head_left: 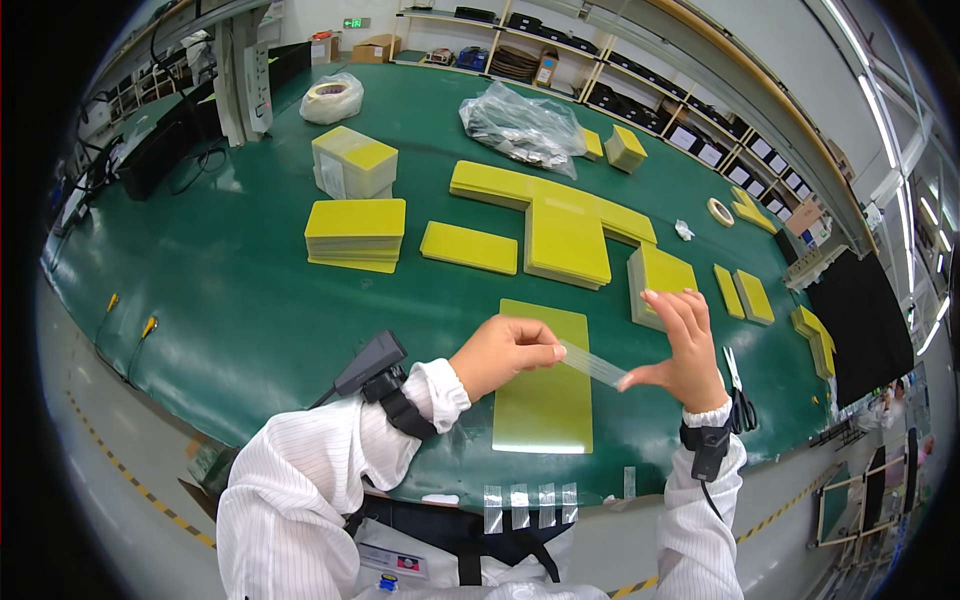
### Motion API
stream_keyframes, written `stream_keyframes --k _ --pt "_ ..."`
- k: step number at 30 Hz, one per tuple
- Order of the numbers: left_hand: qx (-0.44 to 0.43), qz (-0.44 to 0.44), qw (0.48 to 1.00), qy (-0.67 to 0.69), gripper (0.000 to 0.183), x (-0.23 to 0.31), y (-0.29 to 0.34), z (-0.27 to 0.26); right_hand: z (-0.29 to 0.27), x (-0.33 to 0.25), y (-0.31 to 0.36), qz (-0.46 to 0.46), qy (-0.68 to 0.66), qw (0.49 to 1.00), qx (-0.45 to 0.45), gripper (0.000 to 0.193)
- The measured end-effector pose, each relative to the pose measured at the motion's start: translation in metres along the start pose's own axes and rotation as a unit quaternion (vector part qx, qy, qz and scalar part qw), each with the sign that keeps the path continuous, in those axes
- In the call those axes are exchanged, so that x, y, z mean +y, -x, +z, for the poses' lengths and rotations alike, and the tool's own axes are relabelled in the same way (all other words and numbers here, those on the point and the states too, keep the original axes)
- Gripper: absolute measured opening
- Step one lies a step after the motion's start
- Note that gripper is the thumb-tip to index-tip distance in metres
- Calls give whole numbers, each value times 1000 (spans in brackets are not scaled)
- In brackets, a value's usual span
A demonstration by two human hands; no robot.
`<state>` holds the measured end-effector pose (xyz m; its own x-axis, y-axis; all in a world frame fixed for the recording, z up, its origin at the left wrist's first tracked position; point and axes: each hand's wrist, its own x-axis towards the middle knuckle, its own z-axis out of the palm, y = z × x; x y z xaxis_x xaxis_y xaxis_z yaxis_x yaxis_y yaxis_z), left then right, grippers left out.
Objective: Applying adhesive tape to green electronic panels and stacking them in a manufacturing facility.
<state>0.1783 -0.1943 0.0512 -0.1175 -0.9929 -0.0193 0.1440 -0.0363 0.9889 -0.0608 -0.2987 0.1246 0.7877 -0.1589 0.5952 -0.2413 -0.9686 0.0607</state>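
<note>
Between my hands stretches a short strip of clear tape (594, 365). My left hand (508, 352) is closed, pinching one end between thumb and fingers. At the strip's other end my right hand (685, 345) has its fingers spread, with only the thumb tip touching the tape. Below the strip, a single yellow-green rectangular sheet (543, 415) lies flat on the green table (250, 330). Several short pieces of clear tape (519, 505) hang from the table's near edge. To the right of my right hand lies a pair of black-handled scissors (740, 400).
Stacks of yellow sheets stand beyond my hands, including a low stack (355, 230), a wrapped block (355, 160) and a large middle stack (567, 235). Farther back are a clear plastic bag (520, 125) and a bagged tape roll (332, 98). Another tape roll (720, 212) lies right.
</note>
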Motion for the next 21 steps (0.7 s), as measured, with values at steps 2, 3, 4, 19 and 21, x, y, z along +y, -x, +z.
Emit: stream_keyframes --k 2,3,4,19,21 --pt "34 68 995 -67 19 7 4 5 6 8 0 43 56 997 -24 102" --pt "70 134 980 -131 17 9 5 8 10 11 1 44 59 997 -23 102" --pt "75 132 979 -134 17 7 6 8 18 14 0 49 40 998 -30 101" --pt "155 294 880 -338 6 -14 3 10 41 19 4 62 4 998 -17 74" --pt "179 277 871 -363 5 -11 2 12 47 23 11 58 -5 998 -8 71"
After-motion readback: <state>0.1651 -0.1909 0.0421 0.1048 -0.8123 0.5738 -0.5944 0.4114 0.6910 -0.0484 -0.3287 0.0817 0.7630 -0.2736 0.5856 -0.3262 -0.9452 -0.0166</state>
